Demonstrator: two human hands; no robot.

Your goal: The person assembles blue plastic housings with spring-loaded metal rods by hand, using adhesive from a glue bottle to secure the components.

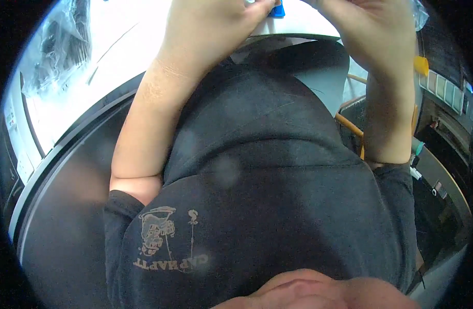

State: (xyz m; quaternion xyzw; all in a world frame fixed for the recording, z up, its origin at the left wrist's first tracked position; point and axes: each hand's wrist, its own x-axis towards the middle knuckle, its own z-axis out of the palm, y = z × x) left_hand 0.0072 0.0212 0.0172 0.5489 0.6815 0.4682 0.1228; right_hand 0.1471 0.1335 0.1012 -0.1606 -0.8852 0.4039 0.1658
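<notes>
Both of my hands are at the top edge of the head view, over a white tabletop (308, 24), and are partly cut off. My left hand (216, 20) reaches in with its thumb stretched to the right. The thumb's tip presses against a small blue object (279, 10), whose upper part is out of the picture, so its kind does not show. Across from it, my right hand (373, 23) bends inward toward the same spot. Its fingertips lie beyond the frame, and whether it touches the blue object is hidden.
Crumpled clear plastic bags (61, 49) lie on the table at the left, beside a thin dark strip (93, 75). More clear plastic (420, 16) sits beyond my right wrist. A yellow object (421, 66), a pale rack (445, 90) and a wooden-framed chair (350, 125) stand at the right.
</notes>
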